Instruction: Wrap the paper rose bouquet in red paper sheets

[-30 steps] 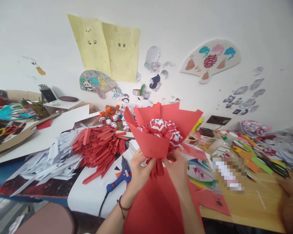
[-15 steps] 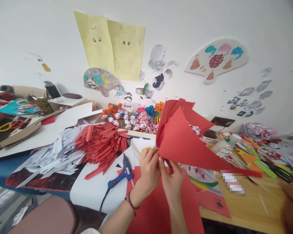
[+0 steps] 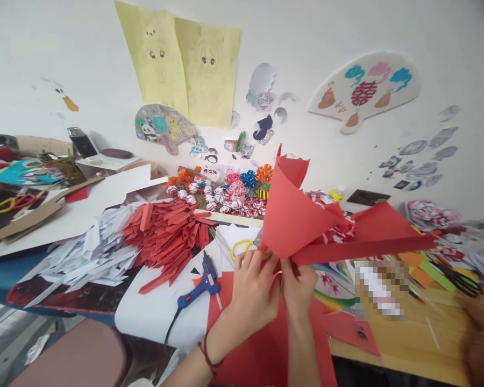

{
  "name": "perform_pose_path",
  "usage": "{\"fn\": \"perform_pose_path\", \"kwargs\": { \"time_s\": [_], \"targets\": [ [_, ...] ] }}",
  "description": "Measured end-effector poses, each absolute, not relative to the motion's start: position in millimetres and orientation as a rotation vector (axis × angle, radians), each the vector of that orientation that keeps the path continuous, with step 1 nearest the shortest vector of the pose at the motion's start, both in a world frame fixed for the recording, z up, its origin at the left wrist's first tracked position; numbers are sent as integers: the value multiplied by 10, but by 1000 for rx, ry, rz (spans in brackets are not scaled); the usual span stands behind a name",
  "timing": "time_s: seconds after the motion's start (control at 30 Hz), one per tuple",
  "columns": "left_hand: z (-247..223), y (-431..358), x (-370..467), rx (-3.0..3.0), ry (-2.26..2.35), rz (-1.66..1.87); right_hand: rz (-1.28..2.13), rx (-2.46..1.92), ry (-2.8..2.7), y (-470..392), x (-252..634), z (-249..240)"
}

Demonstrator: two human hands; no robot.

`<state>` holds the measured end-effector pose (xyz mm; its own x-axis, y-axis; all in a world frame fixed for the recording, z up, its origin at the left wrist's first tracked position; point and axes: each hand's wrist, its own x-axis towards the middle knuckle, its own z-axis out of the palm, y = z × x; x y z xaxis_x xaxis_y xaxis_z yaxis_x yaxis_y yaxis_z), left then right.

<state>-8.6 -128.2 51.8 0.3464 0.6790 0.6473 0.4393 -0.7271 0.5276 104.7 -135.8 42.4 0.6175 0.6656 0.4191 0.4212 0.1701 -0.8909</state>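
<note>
The person has two bare hands close together, a little right of the middle and below it. The left arm [image 3: 196,361] comes up on a slant from the bottom edge. The left hand [image 3: 253,285] shows its back, with its fingers bent over toward the right. The right arm [image 3: 303,352] goes almost straight up from the bottom. The right hand [image 3: 299,287] has its thumb pointing up and its fingers curled. Both hands are pinching tight.
</note>
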Motion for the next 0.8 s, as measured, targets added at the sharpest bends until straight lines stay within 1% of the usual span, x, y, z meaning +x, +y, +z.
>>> {"fn": "perform_pose_path", "kwargs": {
  "time_s": [0.1, 0.2, 0.27, 0.33, 0.57, 0.67, 0.8],
  "targets": [
    [581, -1186, -173, 2180, 946, 1389, 212, -1462, -963, -1349, 1058, 447],
    [648, -1016, -197, 1878, 1035, 1523, 245, -1444, -950, -1342, 1042, 475],
    [686, -899, -178, 1765, 1003, 1436, 279, -1431, -943, -1336, 1036, 494],
    [707, -798, -149, 1708, 890, 1270, 286, -1431, -962, -1329, 1051, 511],
    [653, -550, -116, 1429, 598, 932, 122, -1503, -1143, -1342, 1236, 546],
    [620, -512, -58, 1351, 462, 892, 112, -1498, -1236, -1341, 1299, 568],
    [537, -531, 96, 1154, 425, 991, 72, -1494, -1291, -1318, 1328, 600]
  ]
}}
